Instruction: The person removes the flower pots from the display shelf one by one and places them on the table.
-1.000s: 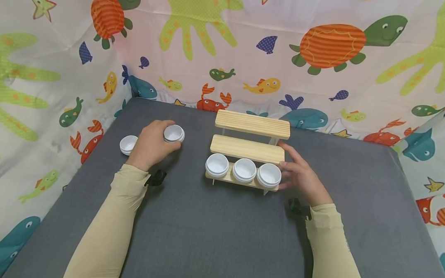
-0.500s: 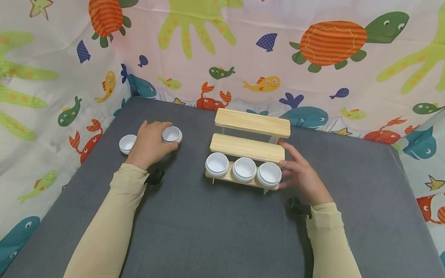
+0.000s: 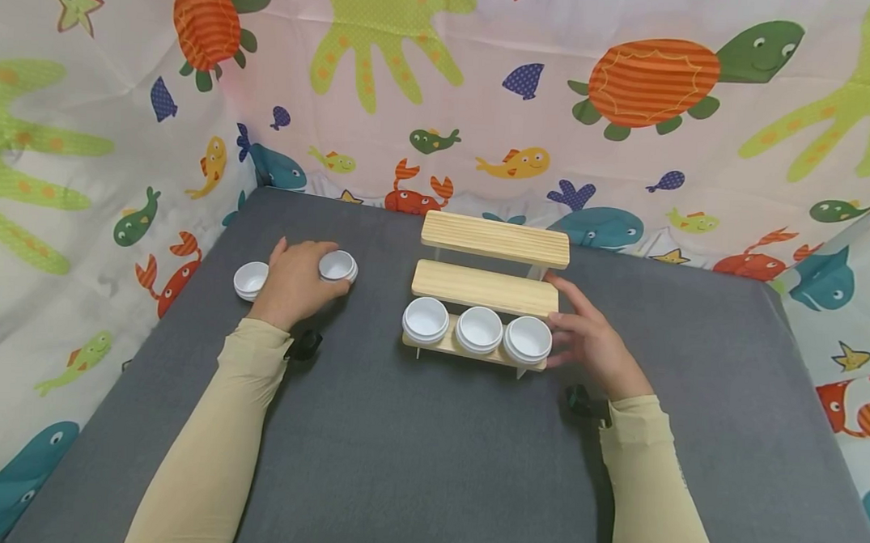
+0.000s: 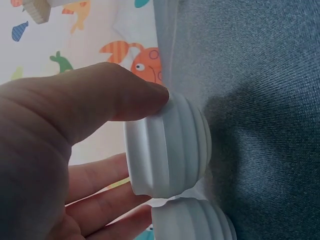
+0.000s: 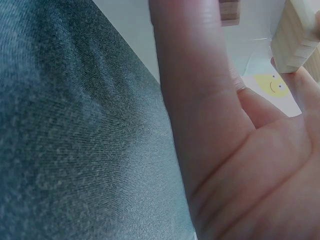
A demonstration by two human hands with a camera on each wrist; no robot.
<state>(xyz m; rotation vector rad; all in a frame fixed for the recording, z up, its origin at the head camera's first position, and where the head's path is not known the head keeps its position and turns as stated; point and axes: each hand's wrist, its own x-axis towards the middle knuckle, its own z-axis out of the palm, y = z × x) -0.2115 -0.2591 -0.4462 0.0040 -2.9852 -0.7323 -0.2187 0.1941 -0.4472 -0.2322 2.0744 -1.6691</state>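
Note:
In the head view my left hand [image 3: 296, 282] pinches a small white ribbed bowl [image 3: 338, 265], thumb on its near side and index finger at its far side. The left wrist view has the thumb against the ribbed bowl [image 4: 170, 150], while other fingers stretch out behind it. Another white bowl [image 3: 250, 280] sits left of that hand. My right hand [image 3: 592, 343] holds the right end of a three-tier wooden stand [image 3: 485, 287], thumb by the middle shelf. White bowls [image 3: 479, 328] line its lowest shelf. In the right wrist view, a wood end [image 5: 295, 42] lies between the fingers.
Dark grey cloth [image 3: 427, 457] covers the table. A curtain printed with sea animals [image 3: 428, 85] closes off the back and both sides. The stand's top shelf [image 3: 495, 238] and middle shelf [image 3: 478, 286] rise behind the bowls.
My left hand and its bowl have shifted slightly left and a little nearer. One of its fingers now shows raised on the left. The right hand keeps its place at the stand.

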